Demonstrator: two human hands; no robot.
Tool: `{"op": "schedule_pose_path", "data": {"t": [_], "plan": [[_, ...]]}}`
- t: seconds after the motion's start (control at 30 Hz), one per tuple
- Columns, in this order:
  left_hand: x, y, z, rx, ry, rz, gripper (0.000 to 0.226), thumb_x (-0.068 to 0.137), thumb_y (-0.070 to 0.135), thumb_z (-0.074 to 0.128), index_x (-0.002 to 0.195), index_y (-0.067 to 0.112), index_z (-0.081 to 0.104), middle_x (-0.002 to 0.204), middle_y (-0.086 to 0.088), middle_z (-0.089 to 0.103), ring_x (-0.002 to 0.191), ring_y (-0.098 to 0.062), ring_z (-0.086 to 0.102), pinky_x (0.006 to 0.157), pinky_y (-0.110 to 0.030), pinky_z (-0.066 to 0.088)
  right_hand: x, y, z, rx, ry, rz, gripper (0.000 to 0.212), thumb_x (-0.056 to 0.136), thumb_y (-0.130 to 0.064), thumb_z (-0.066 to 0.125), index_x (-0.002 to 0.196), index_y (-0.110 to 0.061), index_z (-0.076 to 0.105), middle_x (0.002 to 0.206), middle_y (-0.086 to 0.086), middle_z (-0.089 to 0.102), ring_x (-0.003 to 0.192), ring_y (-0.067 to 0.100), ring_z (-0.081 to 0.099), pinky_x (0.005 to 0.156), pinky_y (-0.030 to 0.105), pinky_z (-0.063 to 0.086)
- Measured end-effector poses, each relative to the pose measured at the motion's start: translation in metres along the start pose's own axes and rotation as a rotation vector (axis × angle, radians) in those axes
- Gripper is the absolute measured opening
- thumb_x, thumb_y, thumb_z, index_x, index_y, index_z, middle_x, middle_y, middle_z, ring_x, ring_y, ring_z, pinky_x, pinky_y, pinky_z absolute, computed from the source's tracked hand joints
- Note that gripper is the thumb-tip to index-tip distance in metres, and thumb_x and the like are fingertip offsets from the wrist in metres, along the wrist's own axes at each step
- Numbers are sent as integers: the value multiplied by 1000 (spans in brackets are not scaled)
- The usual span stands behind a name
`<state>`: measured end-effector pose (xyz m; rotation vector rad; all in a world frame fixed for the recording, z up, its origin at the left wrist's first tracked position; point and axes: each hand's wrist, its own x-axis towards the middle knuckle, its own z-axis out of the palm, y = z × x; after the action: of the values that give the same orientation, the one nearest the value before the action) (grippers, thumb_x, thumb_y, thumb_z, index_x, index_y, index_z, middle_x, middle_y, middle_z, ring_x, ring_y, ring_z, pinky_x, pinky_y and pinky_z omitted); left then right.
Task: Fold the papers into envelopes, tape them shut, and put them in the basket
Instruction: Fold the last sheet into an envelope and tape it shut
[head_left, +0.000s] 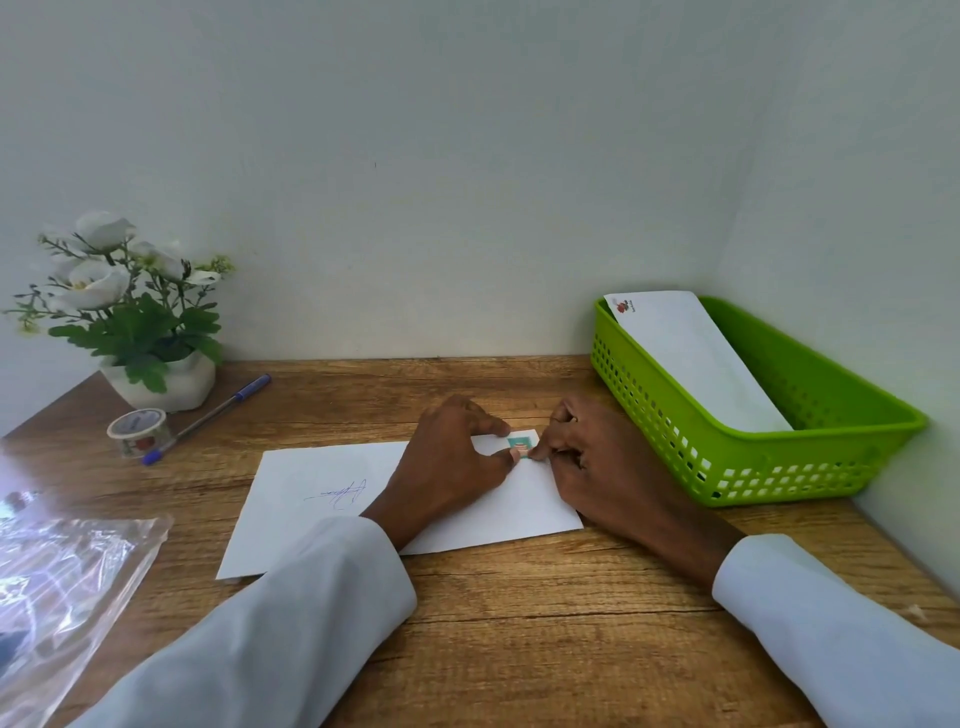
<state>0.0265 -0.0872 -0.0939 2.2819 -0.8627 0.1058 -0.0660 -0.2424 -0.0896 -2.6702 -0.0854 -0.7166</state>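
Head view, near to far: one clear plastic bag at near left. One white envelope lies flat mid-table; left hand and right hand press fingertips on one small sticker at its far edge. Beyond: one tape roll, one pen, one flower pot. One green basket holds one envelope.

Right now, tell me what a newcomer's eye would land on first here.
The bright green basket at the right edge of the wooden table, with a white envelope leaning inside. Next, the two hands at the centre: the left hand and the right hand press a small coloured sticker onto the folded paper. Far left stands a pot of white flowers.
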Motion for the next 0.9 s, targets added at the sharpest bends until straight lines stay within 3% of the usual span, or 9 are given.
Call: {"op": "schedule_pose_path", "data": {"t": [0.07,0.23,0.33,0.47,0.57,0.67,0.77,0.9], "plan": [[0,0,0,3,-4,0,35,84,32,71,117,21,69,118,2,59,95,-6,44,85,-21,37,-1,-1,-2,11,-6,-18,26,78,-7,55,85,-15,78,86,-1,57,73,15,54,57,37,47],[0,-2,-1,-21,1,-14,30,87,22,66,117,20,69,118,2,58,96,-6,44,84,-20,37,-2,-5,-5,-16,-85,-21,40,85,-3,54,109,-26,76,92,-3,53,80,10,50,59,22,37],[0,-2,-1,-25,30,-41,31,87,20,66,118,16,68,119,1,59,99,-8,47,87,-21,40,-3,-7,-5,-28,-121,-52,42,85,-5,52,112,-27,75,94,-3,55,84,11,50,62,26,41],[-2,-3,2,21,59,-78,33,86,26,68,117,18,68,123,1,60,120,-20,48,104,-36,41,-1,-3,-2,29,-42,30,35,87,-4,55,100,-26,78,86,-6,54,76,9,51,58,24,38],[-5,-3,2,95,79,-67,33,85,32,66,116,24,68,123,5,61,120,-19,48,102,-34,38,-1,-2,-1,24,-19,16,34,82,-13,49,94,-23,79,86,-7,55,75,10,53,59,30,43],[-8,-1,0,121,114,-61,30,83,35,65,112,25,69,119,7,62,115,-18,50,97,-40,44,0,-5,1,-80,-60,24,46,83,-24,39,111,-22,75,94,-3,58,81,12,53,62,32,46],[-9,3,-1,158,106,-91,29,84,38,63,111,27,67,120,7,59,116,-18,47,98,-41,43,3,-4,3,-147,-92,6,51,87,-28,34,123,-21,69,98,1,57,87,13,50,59,23,34],[-10,5,-1,180,99,-118,30,84,42,61,109,27,63,120,6,58,117,-19,46,99,-43,41,6,-1,2,-87,-109,-60,38,92,-15,47,119,-30,71,92,-5,51,82,9,46,55,16,26]]}}
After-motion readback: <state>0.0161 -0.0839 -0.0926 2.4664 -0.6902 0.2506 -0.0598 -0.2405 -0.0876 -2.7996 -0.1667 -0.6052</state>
